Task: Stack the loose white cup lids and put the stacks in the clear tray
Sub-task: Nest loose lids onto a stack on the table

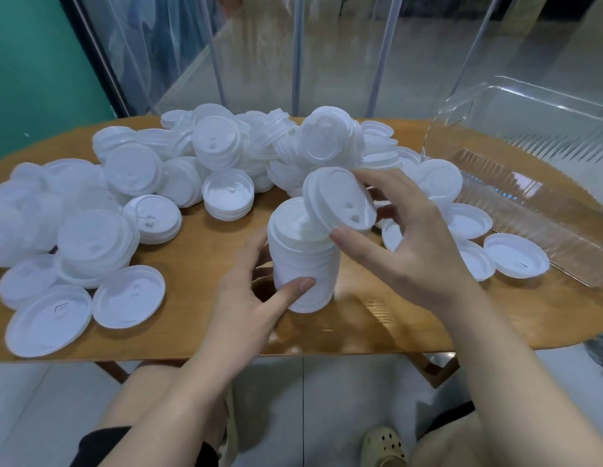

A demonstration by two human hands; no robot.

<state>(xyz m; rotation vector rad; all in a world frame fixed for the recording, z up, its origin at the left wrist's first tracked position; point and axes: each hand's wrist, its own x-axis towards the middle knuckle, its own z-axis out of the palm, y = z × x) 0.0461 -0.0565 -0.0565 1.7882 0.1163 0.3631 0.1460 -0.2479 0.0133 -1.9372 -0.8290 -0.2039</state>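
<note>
White stack (302,261) stands on wooden table (361,318), left hand (249,298) gripping it. Right hand (408,237) pinches tilted lid (339,200) over it. Risk: off-centre seating tips the stack. Clear tray (529,183) holds no stacks.

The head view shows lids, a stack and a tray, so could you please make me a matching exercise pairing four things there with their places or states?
Things:
1. stack of lids
2. tilted lid
3. clear tray
4. beige clog

Places or states:
A. on the floor under the table
B. gripped by the left hand
C. holds no lids, at the table's right end
D. pinched by the right hand

Pairs: 1-B, 2-D, 3-C, 4-A
</note>
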